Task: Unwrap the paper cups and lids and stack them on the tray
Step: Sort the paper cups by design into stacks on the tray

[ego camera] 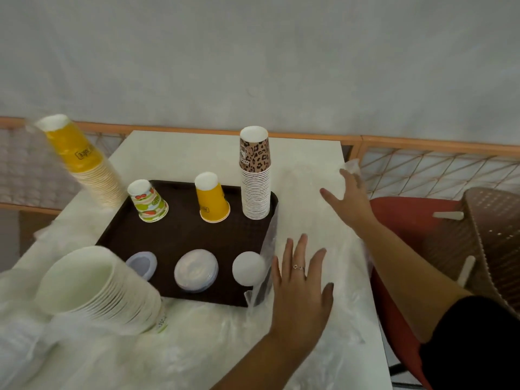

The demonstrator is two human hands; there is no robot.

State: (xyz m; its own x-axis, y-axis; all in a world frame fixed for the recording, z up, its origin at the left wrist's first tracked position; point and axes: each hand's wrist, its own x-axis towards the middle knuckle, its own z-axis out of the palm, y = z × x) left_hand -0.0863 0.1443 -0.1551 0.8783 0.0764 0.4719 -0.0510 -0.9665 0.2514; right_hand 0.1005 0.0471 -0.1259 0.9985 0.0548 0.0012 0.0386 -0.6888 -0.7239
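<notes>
A dark brown tray (183, 237) lies on the white table. On its far side, upside down, stand a fruit-patterned cup (147, 201), a yellow cup (212, 198) and a tall leopard-print cup stack (255, 175). Along its near side sit three lids or lid piles: a bluish lid (142, 264), a wider lid pile (196, 270) and a white lid (249, 267). My left hand (301, 282) hovers open just right of the tray over clear plastic wrap (346, 277). Farther back, my right hand (347, 198) is open with fingers spread, close to the wrap's far end.
A yellow cup stack (84, 161) leans at the tray's far left, blurred. A white cup stack (104, 288) lies on its side at the front left among loose plastic. A red chair (402, 218) and a brown perforated chair (495, 237) stand to the right.
</notes>
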